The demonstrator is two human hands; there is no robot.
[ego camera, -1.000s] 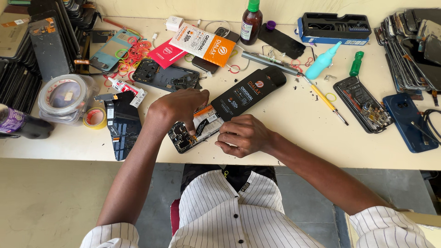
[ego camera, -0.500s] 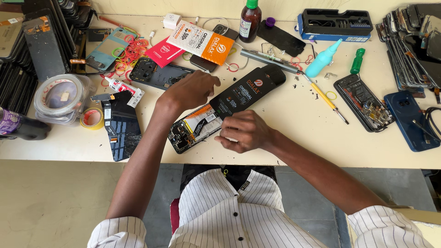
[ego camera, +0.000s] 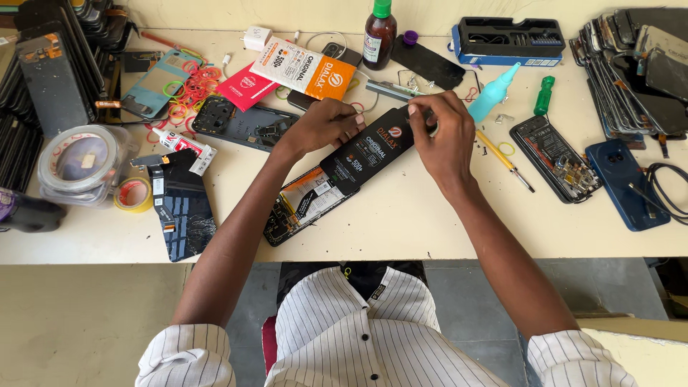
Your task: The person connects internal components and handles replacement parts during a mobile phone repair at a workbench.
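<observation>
Left hand (ego camera: 326, 123) and right hand (ego camera: 443, 129) pinch opposite edges of black battery pack (ego camera: 373, 152), lifted just above opened phone (ego camera: 304, 204) on tabletop (ego camera: 430, 222). Teal squeeze bottle (ego camera: 493, 93) just right of pack; orange-white packet (ego camera: 304, 68) beyond it; cracked screen panel (ego camera: 183, 208) well left.

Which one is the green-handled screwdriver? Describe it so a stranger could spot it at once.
Start at the black tool tray with the blue base at the table's far edge. Just below its right end lies the green-handled screwdriver, between a light blue squeeze bottle and an opened phone. Nothing else nearby is solid green.
</observation>
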